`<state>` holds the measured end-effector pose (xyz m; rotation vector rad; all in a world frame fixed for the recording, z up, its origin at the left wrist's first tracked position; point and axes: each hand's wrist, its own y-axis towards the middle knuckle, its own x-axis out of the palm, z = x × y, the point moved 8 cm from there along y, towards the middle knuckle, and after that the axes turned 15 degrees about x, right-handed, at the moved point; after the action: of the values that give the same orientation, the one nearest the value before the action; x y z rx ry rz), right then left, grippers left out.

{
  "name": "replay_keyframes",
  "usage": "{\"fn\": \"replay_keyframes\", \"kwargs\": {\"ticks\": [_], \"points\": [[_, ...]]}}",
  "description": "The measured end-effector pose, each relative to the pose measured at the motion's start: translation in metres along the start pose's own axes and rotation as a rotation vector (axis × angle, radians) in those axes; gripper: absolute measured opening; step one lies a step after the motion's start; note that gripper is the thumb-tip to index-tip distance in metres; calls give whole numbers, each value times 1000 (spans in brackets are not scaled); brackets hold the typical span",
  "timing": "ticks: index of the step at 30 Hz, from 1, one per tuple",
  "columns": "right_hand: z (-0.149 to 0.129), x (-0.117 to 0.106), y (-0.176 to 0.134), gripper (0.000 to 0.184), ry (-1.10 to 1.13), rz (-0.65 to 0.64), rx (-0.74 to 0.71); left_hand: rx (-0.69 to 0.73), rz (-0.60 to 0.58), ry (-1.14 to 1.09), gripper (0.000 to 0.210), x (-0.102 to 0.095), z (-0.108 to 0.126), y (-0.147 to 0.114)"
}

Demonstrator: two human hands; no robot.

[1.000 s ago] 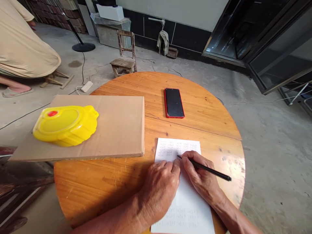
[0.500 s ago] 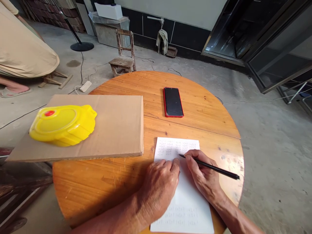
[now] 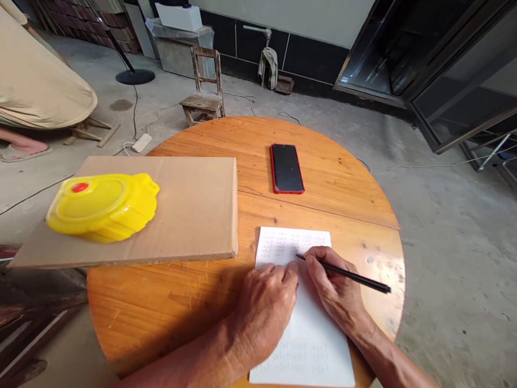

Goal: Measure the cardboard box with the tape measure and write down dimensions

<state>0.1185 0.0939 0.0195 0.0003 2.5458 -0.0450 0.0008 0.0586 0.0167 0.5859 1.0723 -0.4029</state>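
At the far left of the frame a yellow lid (image 3: pixel 103 207) with a red dot sits on a flat cardboard box (image 3: pixel 189 210), and the box hangs over the left edge of the round wooden table (image 3: pixel 226 148). In the upper left corner, part of another person in tan cloth (image 3: pixel 36 91) is bent over on the floor, well apart from the table. A little wooden chair (image 3: pixel 204 91) stands behind the table. Near the middle top of the table lies a red phone (image 3: pixel 287 168), face up, apart from everything else. Lower down, in the middle of the frame, the left hand (image 3: pixel 264 310) lies flat with loose fingers on the left edge of a white sheet of paper (image 3: pixel 311 345); it holds nothing and just presses the sheet down. Just to the right, touching close to it, the right hand (image 3: pixel 335 291) pinches a black pen (image 3: pixel 347 275) in a tight grip. The pen is long and thin. Its tip points to the upper left and touches the paper just under the small rows of writing near the top of the sheet. Its back end sticks out to the lower right, past the hand, over the table. The paper's long side runs from the writing at the top down to the bottom edge of the frame, between the two arms.
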Motion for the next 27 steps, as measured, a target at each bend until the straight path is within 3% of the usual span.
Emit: {"fn": "replay_keyframes", "kwargs": {"ticks": [27], "points": [[-4, 2, -1, 15, -65, -3, -24, 1, 14, 1, 21, -1, -1, 0]]}}
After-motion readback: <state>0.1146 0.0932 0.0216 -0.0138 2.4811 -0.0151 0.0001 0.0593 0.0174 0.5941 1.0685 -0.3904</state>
